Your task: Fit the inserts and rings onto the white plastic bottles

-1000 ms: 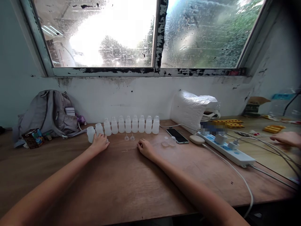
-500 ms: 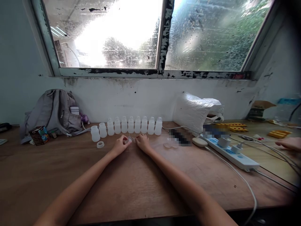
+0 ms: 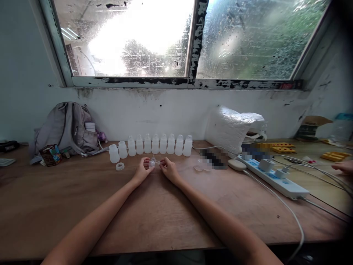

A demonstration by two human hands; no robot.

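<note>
My left hand (image 3: 143, 169) is closed on a small clear plastic piece (image 3: 152, 163) just above the wooden table. My right hand (image 3: 167, 168) is pinched at the right side of the clear pieces; what its fingertips hold is too small to make out. Behind both hands stands a row of several translucent bottles (image 3: 155, 144) with clear tops. At the row's left end, two open bottles (image 3: 114, 154) have no tops. A white ring (image 3: 120, 166) lies in front of them. Flat clear discs (image 3: 199, 166) rest to the right of my right hand.
A grey backpack (image 3: 67, 129) and a small box (image 3: 51, 155) are at the left. To the right are a white power strip (image 3: 275, 180) with cables, a round white pad (image 3: 236, 165), a silvery bag (image 3: 231, 129) and yellow parts (image 3: 335, 156). Another person's hand (image 3: 343, 166) shows at the right edge.
The camera view has shifted slightly. My left hand has turned, and the clear piece in it shows more plainly between my hands. My right fingertips have drawn together.
</note>
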